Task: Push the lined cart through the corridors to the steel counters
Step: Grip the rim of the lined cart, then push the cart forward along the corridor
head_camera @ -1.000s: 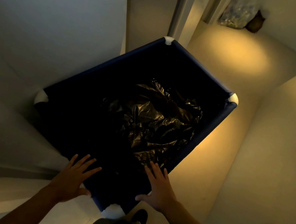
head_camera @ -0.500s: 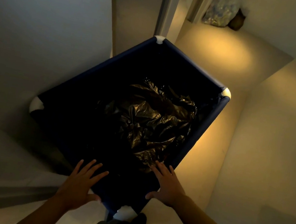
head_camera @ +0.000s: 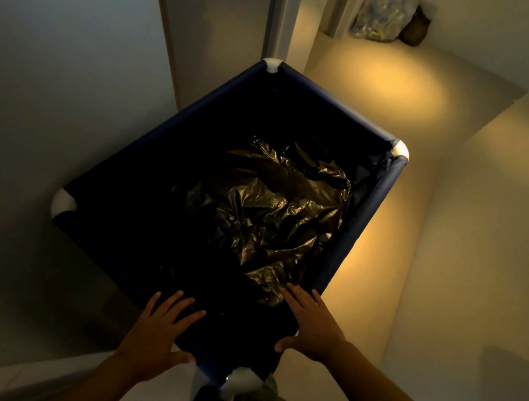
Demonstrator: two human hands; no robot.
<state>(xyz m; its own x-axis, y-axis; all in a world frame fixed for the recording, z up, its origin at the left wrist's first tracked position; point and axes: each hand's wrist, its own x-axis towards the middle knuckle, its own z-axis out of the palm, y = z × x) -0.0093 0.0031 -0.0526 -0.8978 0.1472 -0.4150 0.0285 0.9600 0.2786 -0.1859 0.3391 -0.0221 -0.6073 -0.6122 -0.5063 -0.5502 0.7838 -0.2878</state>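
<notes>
A dark blue fabric cart (head_camera: 366, 213) with white corner joints fills the middle of the view, turned corner-on toward me. Crumpled black plastic liner (head_camera: 274, 219) lies inside it. My left hand (head_camera: 156, 336) rests flat on the near left rim, fingers spread, thumb hooked under the edge. My right hand (head_camera: 312, 326) lies flat on the near right rim, fingers pointing into the cart. The nearest white corner (head_camera: 241, 382) sits between my forearms. No steel counters are in view.
A pale wall (head_camera: 50, 79) runs close along the cart's left side. A door frame edge (head_camera: 283, 9) stands just beyond the far corner. Lit floor (head_camera: 380, 73) stretches ahead to the right, with a light bag (head_camera: 379, 14) and a dark object (head_camera: 416, 30) at the far wall.
The cart and both hands have moved forward along the corridor toward the door frame. My hands sit a little further onto the rim; the hold is unchanged.
</notes>
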